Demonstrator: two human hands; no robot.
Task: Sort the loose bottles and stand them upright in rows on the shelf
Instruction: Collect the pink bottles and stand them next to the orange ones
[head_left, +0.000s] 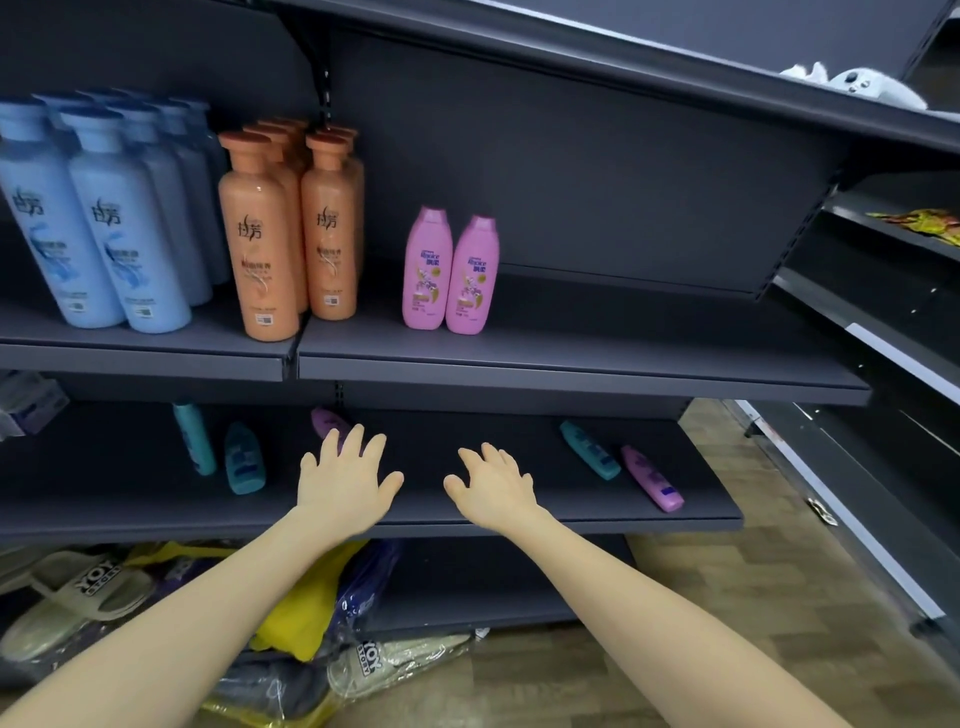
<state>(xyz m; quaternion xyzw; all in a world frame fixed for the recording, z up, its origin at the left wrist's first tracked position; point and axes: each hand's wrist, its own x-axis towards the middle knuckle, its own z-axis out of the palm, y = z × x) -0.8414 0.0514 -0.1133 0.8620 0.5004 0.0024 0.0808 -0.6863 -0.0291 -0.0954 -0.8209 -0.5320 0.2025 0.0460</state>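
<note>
Two pink bottles (450, 275) stand upright side by side on the upper shelf (582, 371). On the lower shelf (467, 525) loose bottles lie flat: two teal bottles (244, 460) at the left, a purple bottle (327, 421) partly hidden behind my left hand, a teal bottle (589, 449) and a purple bottle (652, 478) at the right. My left hand (345, 480) reaches over the lower shelf with fingers spread, its fingertips by the hidden purple bottle. My right hand (493, 486) hovers beside it, fingers relaxed, holding nothing.
Rows of tall blue bottles (98, 223) and orange bottles (275, 234) stand at the left of the upper shelf. Bagged slippers (88, 587) and a yellow pack (301, 608) fill the bottom level. Another shelf unit (883, 364) stands at the right over a wooden floor.
</note>
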